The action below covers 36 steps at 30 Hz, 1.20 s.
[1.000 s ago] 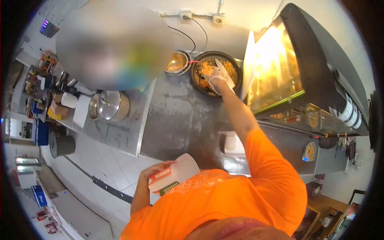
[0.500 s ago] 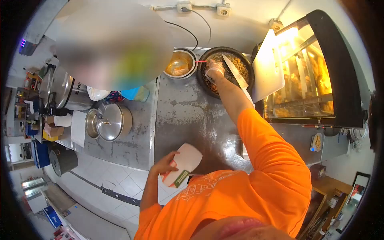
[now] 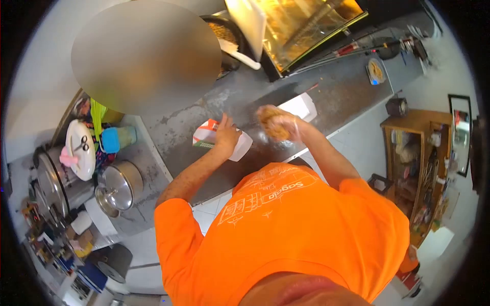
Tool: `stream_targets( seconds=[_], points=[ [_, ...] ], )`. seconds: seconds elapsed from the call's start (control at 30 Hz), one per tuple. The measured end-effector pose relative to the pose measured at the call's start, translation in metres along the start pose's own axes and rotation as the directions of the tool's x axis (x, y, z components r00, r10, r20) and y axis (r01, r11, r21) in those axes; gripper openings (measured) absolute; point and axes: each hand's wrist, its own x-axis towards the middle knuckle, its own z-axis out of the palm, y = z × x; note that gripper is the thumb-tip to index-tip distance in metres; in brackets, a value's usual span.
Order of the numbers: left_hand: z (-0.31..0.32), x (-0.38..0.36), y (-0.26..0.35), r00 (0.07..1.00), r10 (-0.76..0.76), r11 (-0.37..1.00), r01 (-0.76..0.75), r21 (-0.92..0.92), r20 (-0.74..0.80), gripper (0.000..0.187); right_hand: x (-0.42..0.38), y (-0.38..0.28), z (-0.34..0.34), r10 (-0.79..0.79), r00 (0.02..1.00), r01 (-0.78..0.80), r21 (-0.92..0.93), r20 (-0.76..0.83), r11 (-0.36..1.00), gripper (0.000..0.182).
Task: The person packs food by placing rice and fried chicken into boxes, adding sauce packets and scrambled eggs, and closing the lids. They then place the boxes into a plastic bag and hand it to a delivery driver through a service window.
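My left hand [image 3: 227, 135] is closed on a white paper food box [image 3: 244, 147] with red and green print, at the counter's front edge. To its right, my right hand [image 3: 290, 127], in a clear plastic glove, holds a golden-brown piece of fried chicken [image 3: 272, 121], smeared by motion. It is above the counter, in front of a second white paper box [image 3: 305, 106] that lies behind it. A knife [image 3: 240, 56] with a white handle rests across the dark round pan [image 3: 208, 20] at the back, which a blurred patch partly covers.
Beside the pan a white board [image 3: 251, 23] leans against the lit glass display case [image 3: 311, 25]. At left stand a lidded steel pot [image 3: 122, 183], a white plate [image 3: 80, 148] with scissors and a blue container [image 3: 109, 140]. A wooden cabinet [image 3: 398, 125] stands at right.
My right hand has left the pan and come toward me with the fried chicken. My left hand has brought the paper box over the counter. The view has turned right.
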Motion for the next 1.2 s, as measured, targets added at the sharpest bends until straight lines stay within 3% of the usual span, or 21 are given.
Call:
stream_targets(
  seconds=[0.07, 0.13, 0.17, 0.2, 0.27, 0.33, 0.37, 0.43, 0.53, 0.67, 0.73, 0.8, 0.83, 0.87, 0.9, 0.97, 1.0, 1.07, 1.1, 1.13, 1.2],
  points=[
    [-0.012, 0.003, 0.016, 0.992, 0.032, 0.998, -0.025, 0.060, -0.121, 0.024, -0.025, 0.028, -0.077, 0.098, 0.995, -0.096, 0.107, -0.017, 0.990, 0.052],
    [-0.005, 0.010, 0.042, 0.908, -0.054, 0.995, 0.016, -0.096, -0.415, 0.021, -0.041, 0.031, -0.106, -0.103, 0.908, 0.006, -0.234, -0.406, 0.972, 0.053],
    [-0.004, 0.009, 0.054, 0.886, -0.081, 0.983, -0.004, -0.182, -0.457, 0.024, -0.031, 0.031, -0.116, -0.219, 0.839, 0.005, -0.395, -0.499, 0.919, 0.053],
    [-0.002, 0.005, 0.068, 0.888, -0.069, 0.985, -0.012, -0.173, -0.455, 0.024, -0.020, 0.033, -0.131, -0.317, 0.818, 0.002, -0.548, -0.480, 0.836, 0.053],
    [0.003, 0.007, 0.093, 0.897, -0.371, 0.806, 0.183, -0.563, -0.240, 0.035, 0.006, 0.049, -0.171, -0.418, 0.783, -0.010, -0.682, -0.460, 0.731, 0.053],
    [0.022, 0.017, 0.106, 0.888, -0.426, 0.733, 0.226, -0.641, -0.174, 0.050, 0.036, 0.079, -0.203, -0.801, 0.572, 0.011, -0.975, -0.177, 0.223, 0.048],
    [0.021, 0.021, 0.107, 0.849, -0.517, 0.593, 0.264, -0.761, -0.109, 0.050, 0.030, 0.069, -0.196, -0.809, 0.558, 0.009, -0.974, -0.185, 0.228, 0.048],
    [0.013, 0.024, 0.114, 0.768, -0.640, 0.388, 0.322, -0.863, -0.001, 0.050, 0.003, 0.051, -0.182, -0.474, 0.782, -0.084, -0.822, -0.405, 0.563, 0.050],
    [0.006, 0.038, 0.121, 0.771, -0.636, 0.484, 0.368, -0.794, -0.031, 0.046, -0.036, 0.028, -0.225, -0.622, 0.543, -0.202, -0.807, -0.564, 0.555, 0.042],
    [-0.008, 0.046, 0.134, 0.722, -0.668, 0.583, 0.359, -0.729, -0.179, 0.045, -0.111, -0.031, -0.350, -0.573, 0.191, 0.223, -0.534, -0.797, 0.816, 0.026],
    [-0.005, 0.046, 0.145, 0.657, -0.674, 0.663, 0.335, -0.670, -0.338, 0.045, -0.149, -0.074, -0.396, -0.345, 0.154, 0.451, -0.245, -0.926, 0.858, 0.030],
    [0.009, 0.049, 0.160, 0.513, -0.815, 0.524, 0.449, -0.724, -0.271, 0.046, -0.160, -0.093, -0.483, -0.238, 0.175, 0.529, -0.113, -0.955, 0.841, 0.033],
    [-0.002, 0.057, 0.179, 0.246, -0.949, 0.313, 0.677, -0.666, -0.196, 0.042, -0.160, -0.102, -0.520, -0.105, 0.201, 0.593, 0.036, -0.974, 0.804, 0.035],
    [-0.011, 0.060, 0.194, -0.052, -0.986, 0.047, 0.821, -0.570, -0.156, 0.038, -0.162, -0.110, -0.545, -0.113, 0.230, 0.587, 0.046, -0.967, 0.808, 0.035],
    [-0.002, 0.057, 0.202, -0.070, -0.985, 0.031, 0.832, -0.554, -0.160, 0.038, -0.164, -0.111, -0.567, -0.082, 0.291, 0.593, 0.112, -0.953, 0.798, 0.035],
    [0.051, 0.054, 0.209, -0.103, -0.919, -0.385, 0.445, -0.808, 0.381, 0.033, -0.162, -0.117, -0.595, -0.054, 0.372, 0.585, 0.188, -0.927, 0.789, 0.034],
    [0.066, 0.054, 0.213, -0.128, -0.913, -0.401, 0.444, -0.801, 0.387, 0.033, -0.162, -0.121, -0.604, -0.080, 0.426, 0.577, 0.202, -0.901, 0.792, 0.033],
    [0.108, 0.043, 0.221, 0.160, -0.847, -0.514, -0.005, -0.858, 0.507, 0.037, -0.153, -0.127, -0.620, -0.097, 0.493, 0.549, 0.222, -0.864, 0.806, 0.032],
    [0.179, 0.037, 0.218, 0.082, -0.829, -0.539, 0.144, -0.830, 0.553, 0.046, -0.144, -0.126, -0.626, -0.098, 0.448, 0.605, 0.220, -0.889, 0.765, 0.033],
    [0.157, 0.030, 0.230, 0.063, -0.824, -0.550, 0.151, -0.821, 0.563, 0.046, -0.136, -0.121, -0.631, -0.096, 0.400, 0.662, 0.214, -0.912, 0.718, 0.034],
    [0.064, 0.040, 0.234, 0.059, -0.753, -0.646, -0.249, -0.721, 0.655, 0.048, -0.135, -0.107, -0.630, -0.128, 0.428, 0.673, 0.220, -0.895, 0.706, 0.037]
  ],
)
